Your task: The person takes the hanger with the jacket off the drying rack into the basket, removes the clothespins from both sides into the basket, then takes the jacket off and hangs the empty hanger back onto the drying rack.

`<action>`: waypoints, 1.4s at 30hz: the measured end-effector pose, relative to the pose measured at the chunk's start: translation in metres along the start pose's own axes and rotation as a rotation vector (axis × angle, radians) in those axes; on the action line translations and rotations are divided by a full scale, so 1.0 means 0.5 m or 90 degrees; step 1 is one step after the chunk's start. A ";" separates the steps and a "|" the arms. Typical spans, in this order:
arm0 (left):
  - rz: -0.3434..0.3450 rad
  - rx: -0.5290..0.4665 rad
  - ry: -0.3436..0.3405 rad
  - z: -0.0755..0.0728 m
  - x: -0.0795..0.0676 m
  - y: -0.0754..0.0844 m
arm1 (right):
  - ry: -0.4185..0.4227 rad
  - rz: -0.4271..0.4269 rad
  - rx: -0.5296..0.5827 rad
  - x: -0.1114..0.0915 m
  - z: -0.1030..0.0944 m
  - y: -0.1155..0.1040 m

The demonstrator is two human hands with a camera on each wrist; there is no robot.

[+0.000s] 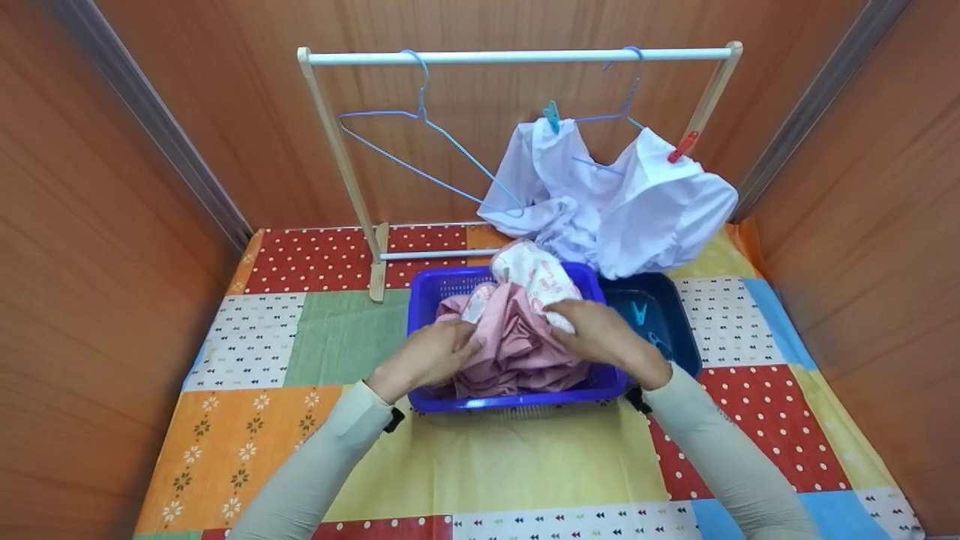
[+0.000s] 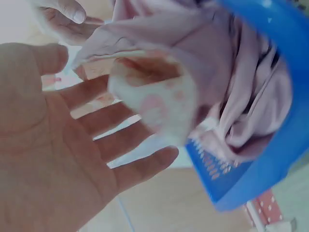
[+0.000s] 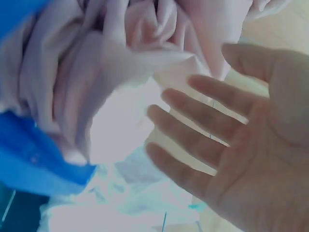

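Note:
A heap of pink cloth [image 1: 517, 360] fills the purple-blue plastic basket [image 1: 517, 403]. White cloth with a pink print [image 1: 532, 271] lies behind it, draped up over the basket's back rim. My left hand [image 1: 435, 351] is at the heap's left side, fingers straight and spread beside the pink cloth [image 2: 212, 43] in the left wrist view. On the other side, my right hand [image 1: 611, 337] reaches over the basket's right rim. Its fingers [image 3: 193, 145] are spread too, with the palm facing the cloth. Neither hand has its fingers curled round anything.
Behind the basket stands a rack with a white rail [image 1: 517, 57]. A bare blue hanger [image 1: 424, 116] hangs at left. White garments [image 1: 645, 202] hang at right, with a teal clothespin [image 1: 552, 116] and a red clothespin [image 1: 683, 146]. A dark tray [image 1: 686, 330] holds blue clothespins [image 1: 639, 313].

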State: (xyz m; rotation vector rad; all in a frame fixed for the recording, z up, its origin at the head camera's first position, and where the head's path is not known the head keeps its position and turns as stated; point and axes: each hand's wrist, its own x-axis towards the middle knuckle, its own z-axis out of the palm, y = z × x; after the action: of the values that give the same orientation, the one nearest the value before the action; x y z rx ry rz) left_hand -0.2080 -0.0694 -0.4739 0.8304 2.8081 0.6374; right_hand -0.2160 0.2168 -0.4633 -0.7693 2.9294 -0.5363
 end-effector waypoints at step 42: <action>-0.054 0.148 0.003 0.047 -0.049 0.074 | 0.047 -0.065 0.008 0.161 0.045 0.084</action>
State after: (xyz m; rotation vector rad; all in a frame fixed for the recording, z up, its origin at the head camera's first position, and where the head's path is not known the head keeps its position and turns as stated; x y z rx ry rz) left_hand -0.1636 -0.0467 -0.4785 0.7395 2.9412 0.3037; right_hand -0.3026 0.2047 -0.4969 -0.9204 2.9631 -0.6022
